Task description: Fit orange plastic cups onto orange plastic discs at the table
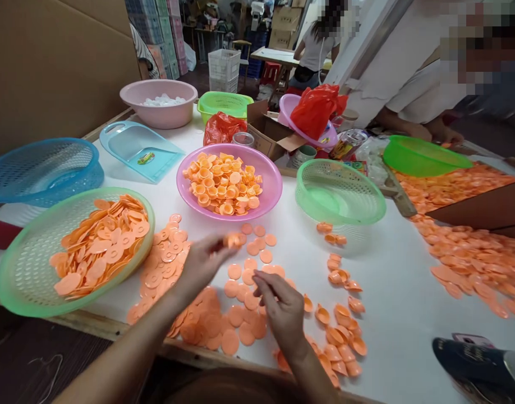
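My left hand (pixel 202 262) pinches a small orange plastic cup piece (pixel 234 240) between thumb and fingers, just in front of the pink bowl (pixel 276 191) of similar orange cups. Beneath and around it lie flat orange plastic discs (pixel 234 272), spread loosely on the white table (pixel 392 314). My right hand (pixel 283 308) is closed with its fingertips together over the discs; what they hold, if anything, is too small to make out. To the right of that hand, several orange cup-shaped pieces (pixel 335 335) are scattered. Overlapping orange pieces (pixel 167 264) are heaped left of the discs.
A green basket (pixel 24 269) with flat orange pieces stands at left, near a blue basket (pixel 42 148) and a blue scoop (pixel 160 163). Another green basket (pixel 341 216) is at right. A dark can-like object (pixel 468 365) lies lower right. A person's hands (pixel 440 132) work behind.
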